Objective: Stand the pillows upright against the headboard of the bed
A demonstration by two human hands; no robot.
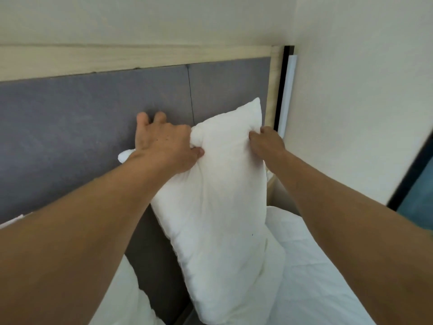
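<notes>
A white pillow stands on end against the grey padded headboard, close to the headboard's right end. My left hand pinches the pillow's upper left edge, with two fingers spread onto the headboard. At the upper right edge, my right hand grips the fabric. More white bedding, possibly another pillow, lies low at the left, mostly hidden under my left forearm.
A light wooden frame borders the headboard at the top and right. The white bed sheet spreads at the lower right. A cream wall closes in on the right, with a dark-framed panel at the edge.
</notes>
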